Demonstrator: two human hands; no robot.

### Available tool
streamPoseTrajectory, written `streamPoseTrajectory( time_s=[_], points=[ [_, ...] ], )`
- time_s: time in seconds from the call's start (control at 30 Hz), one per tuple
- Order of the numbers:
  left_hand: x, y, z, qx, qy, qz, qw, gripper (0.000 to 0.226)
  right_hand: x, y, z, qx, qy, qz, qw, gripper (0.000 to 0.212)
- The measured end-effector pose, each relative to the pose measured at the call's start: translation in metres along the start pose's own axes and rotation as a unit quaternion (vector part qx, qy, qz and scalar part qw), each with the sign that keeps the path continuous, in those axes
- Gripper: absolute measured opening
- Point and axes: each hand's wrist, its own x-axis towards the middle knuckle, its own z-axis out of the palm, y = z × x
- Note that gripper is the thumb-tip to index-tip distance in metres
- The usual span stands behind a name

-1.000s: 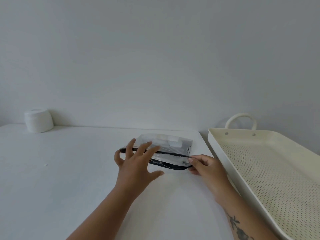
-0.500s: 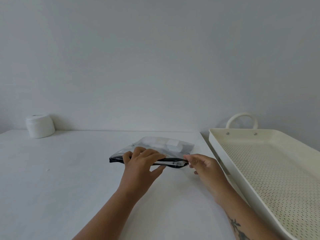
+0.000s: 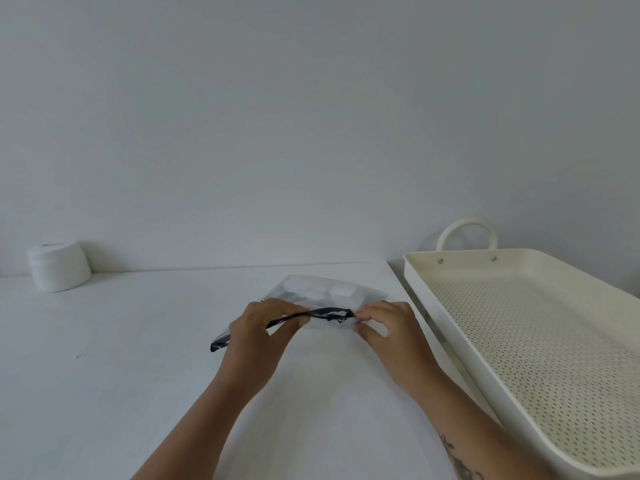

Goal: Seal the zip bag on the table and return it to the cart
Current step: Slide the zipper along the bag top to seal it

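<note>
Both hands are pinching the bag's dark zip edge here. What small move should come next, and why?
Probably run the right hand along the dark zip strip toward the left hand, pressing it shut. The zip bag rests on the table, both hands pinch its near edge, and the strip between them looks wavy rather than flat, so it seems not fully sealed. The cart tray waits empty to the right.

The bag (image 3: 322,299) is lying on the table (image 3: 121,358), near its right edge. The left hand (image 3: 258,336) is sitting at the bag's near left, the right hand (image 3: 388,332) at its near right. The cart (image 3: 540,341) is standing just right of the table. A roll (image 3: 58,266) is sitting far left at the back, against the wall (image 3: 311,116).
</note>
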Motion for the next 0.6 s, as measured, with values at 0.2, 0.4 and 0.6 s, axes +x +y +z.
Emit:
streamPoseTrajectory(
  time_s=[0.2, 0.4, 0.6],
  points=[
    [0.006, 0.004, -0.01, -0.072, -0.024, -0.057, 0.996, 0.011, 0.002, 0.008, -0.009, -0.068, 0.035, 0.022, 0.997, 0.008],
    [-0.001, 0.008, -0.011, 0.035, -0.05, 0.007, 0.998, 0.022, 0.0, 0.007, -0.005, -0.061, 0.003, 0.033, 0.998, 0.006],
    [-0.004, 0.023, -0.001, 0.093, -0.027, 0.121, 0.988, 0.021, -0.001, 0.002, -0.002, -0.047, -0.034, 0.04, 0.998, 0.008]
  ],
)
